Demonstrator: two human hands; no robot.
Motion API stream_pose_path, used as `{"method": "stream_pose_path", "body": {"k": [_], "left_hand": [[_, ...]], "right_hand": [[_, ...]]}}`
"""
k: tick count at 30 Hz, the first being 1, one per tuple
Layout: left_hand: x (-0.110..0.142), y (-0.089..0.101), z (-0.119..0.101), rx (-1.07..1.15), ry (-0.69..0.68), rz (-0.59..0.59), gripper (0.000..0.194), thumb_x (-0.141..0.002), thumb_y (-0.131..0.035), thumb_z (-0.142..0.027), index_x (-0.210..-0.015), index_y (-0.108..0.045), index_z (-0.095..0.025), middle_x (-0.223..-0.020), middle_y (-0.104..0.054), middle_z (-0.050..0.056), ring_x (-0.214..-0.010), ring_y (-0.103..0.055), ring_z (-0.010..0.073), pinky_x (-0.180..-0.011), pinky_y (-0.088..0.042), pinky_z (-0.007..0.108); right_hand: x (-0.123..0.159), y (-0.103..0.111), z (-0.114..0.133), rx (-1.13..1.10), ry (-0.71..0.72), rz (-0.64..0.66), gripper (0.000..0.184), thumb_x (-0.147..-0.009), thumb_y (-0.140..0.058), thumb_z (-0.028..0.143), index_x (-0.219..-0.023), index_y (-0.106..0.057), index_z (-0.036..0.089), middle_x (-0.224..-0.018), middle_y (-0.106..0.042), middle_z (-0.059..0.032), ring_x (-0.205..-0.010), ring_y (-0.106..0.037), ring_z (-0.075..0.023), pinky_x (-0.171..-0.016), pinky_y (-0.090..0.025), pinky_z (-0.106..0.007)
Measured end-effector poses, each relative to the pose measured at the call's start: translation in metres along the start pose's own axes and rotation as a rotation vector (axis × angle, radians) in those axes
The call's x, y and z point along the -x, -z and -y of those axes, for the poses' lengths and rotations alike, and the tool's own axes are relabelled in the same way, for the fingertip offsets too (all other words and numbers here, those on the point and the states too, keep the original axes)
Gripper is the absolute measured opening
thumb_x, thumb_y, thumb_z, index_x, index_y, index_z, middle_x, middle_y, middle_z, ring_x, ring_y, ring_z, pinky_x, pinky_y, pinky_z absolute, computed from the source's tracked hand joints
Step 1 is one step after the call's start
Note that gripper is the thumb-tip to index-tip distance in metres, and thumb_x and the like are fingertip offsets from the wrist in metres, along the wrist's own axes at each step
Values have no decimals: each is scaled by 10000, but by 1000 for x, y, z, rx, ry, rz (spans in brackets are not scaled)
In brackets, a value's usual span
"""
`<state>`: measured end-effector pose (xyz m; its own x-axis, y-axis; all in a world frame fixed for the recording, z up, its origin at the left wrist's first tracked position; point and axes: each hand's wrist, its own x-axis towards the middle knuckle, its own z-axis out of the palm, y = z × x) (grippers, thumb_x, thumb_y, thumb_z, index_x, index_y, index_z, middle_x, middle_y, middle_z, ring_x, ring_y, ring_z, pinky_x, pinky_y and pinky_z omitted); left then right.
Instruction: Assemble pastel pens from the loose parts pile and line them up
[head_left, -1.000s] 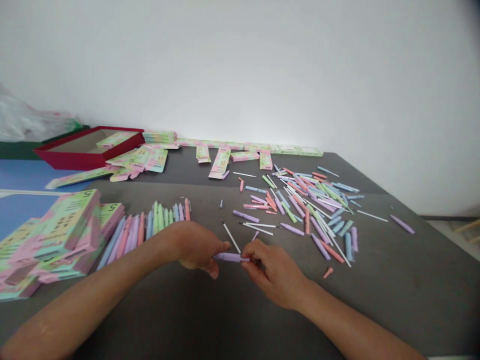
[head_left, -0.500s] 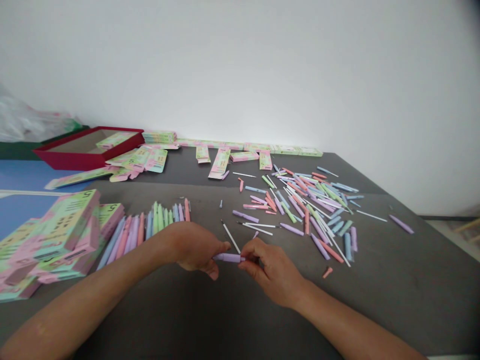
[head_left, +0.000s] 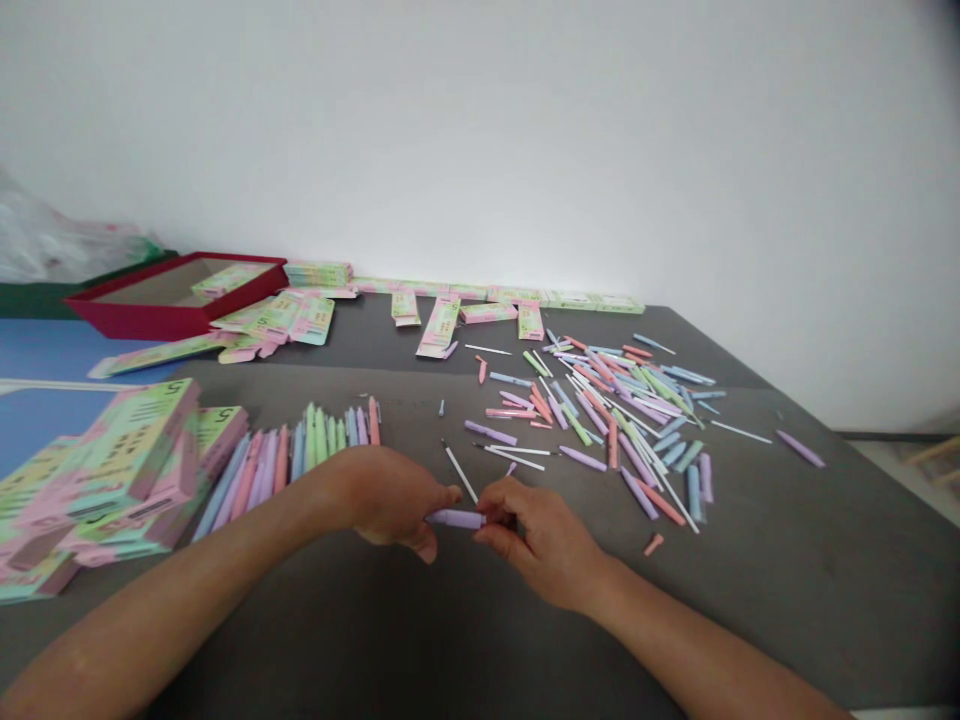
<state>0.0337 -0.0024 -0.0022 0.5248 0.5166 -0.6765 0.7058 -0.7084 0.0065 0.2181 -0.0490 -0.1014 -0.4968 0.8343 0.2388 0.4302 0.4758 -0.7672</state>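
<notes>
Two: left hand [head_left: 390, 495], right hand [head_left: 536, 545] pinching lilac pen barrel [head_left: 454, 519]; pastel boxes [head_left: 127, 450] printed "5".

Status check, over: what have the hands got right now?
Left hand and right hand gripping lilac pen barrel. White pen refill lying just beyond, untouched.

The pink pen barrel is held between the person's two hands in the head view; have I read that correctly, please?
Not quite: the colour is wrong. The pen barrel is lilac, not pink; it is held between the left hand and the right hand, as the head view shows.
</notes>
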Motion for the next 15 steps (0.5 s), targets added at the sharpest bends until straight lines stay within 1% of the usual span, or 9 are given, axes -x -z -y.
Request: {"method": "stream_pose_path", "body": {"k": [3, 7, 12, 15], "left_hand": [[1, 1, -1, 21, -16, -8, 483, -789, -634, -400, -1246, -570, -257, -826, -744, 93, -717, -678, 303, -544, -436, 294], [3, 2, -1, 46, -18, -24, 472, -786, -636, -397, -1234, -579, -258, -837, -745, 85, -717, -678, 294, -554, -444, 294], [6, 4, 0, 52, -23, -70, 540, -805, -621, -391, -1313, -519, -237, -843, -744, 91, -734, -683, 283, -566, -448, 294], [8, 6, -2, 50, -10, -126, 572, -817, -615, -370, -1351, -479, -221, -839, -742, 88, -745, -685, 267, -571, -449, 285]], "right_hand": [[0, -1, 0, 10, 43, 10, 93, -860, -598, 242, -929, -549, 205, -705, -622, 21, -606, -556, -112, -559, -353, -212], [0, -2, 1, 9, 71, -26, 96, -868, -574, 239, -955, -554, 203, -717, -615, 14, -609, -548, -115, -561, -363, -217], [-2, 0, 8, -4, 100, -111, 134, -869, -543, 202, -1003, -557, 209, -761, -625, 1, -658, -567, -126, -607, -410, -228], [-5, 4, 13, -23, 121, -173, 140, -867, -542, 197, -1004, -570, 208, -784, -633, -5, -681, -572, -129, -639, -429, -237]]}}
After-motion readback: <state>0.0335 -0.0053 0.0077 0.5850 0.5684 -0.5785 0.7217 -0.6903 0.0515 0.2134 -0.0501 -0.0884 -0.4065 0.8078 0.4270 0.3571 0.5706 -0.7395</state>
